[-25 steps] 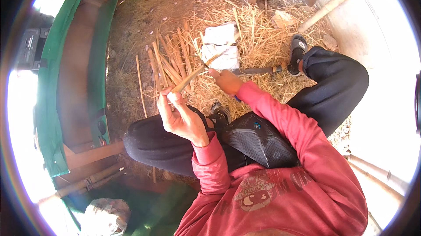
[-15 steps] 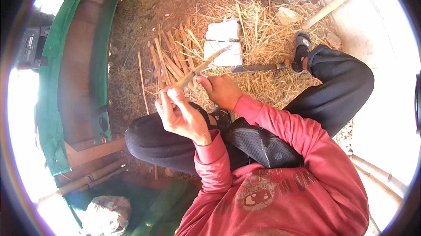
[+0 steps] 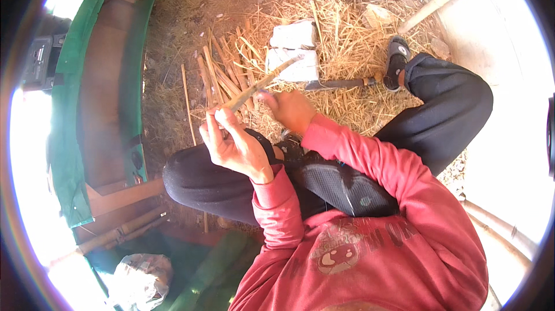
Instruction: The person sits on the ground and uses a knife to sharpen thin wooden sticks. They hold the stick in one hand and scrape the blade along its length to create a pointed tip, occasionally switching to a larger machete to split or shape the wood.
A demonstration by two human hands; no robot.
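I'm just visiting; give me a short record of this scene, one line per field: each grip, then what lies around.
Left grip: bare hand, pinching the near end of a stick
Right grip: bare hand, thumb near the stick; contents unclear
Ground ahead: straw, two white blocks, loose sticks
Knife: on the straw, handle toward the right shoe

Dark capital letters (image 3: 396, 232), partly lost in folds, cross the red long-sleeved fabric sweatshirt (image 3: 370, 265) beside a pale cartoon print (image 3: 338, 256); a small whitish round emblem (image 3: 402, 50) marks the grey strapped sandal (image 3: 395, 44).
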